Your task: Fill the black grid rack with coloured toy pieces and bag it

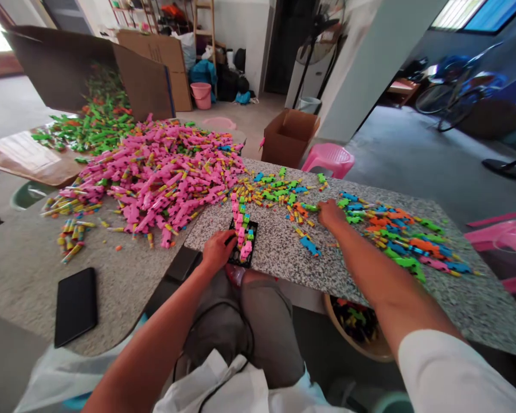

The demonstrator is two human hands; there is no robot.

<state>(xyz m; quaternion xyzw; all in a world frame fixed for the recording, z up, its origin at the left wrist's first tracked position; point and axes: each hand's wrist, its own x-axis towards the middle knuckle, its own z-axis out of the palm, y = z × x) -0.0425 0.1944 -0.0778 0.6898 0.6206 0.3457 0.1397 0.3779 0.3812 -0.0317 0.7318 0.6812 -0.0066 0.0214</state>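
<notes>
A black tray lies at the granite table's near edge. Small plastic toy pieces, pink in one row and green and blue beside it, stand in it. My left hand is closed at the tray's left edge, fingers curled against it. Farther right, my right hand reaches over the table with its fingers pinched together. A green toy piece is at its fingertips; the exact grip is small in view. Loose green, blue and orange pieces with yellow ends lie around that hand.
A large heap of pink toy pieces covers the table's left part, with green pieces spilling from a cardboard box behind. Mixed colours lie right. A black phone-like slab is at left; a tub stands below the table.
</notes>
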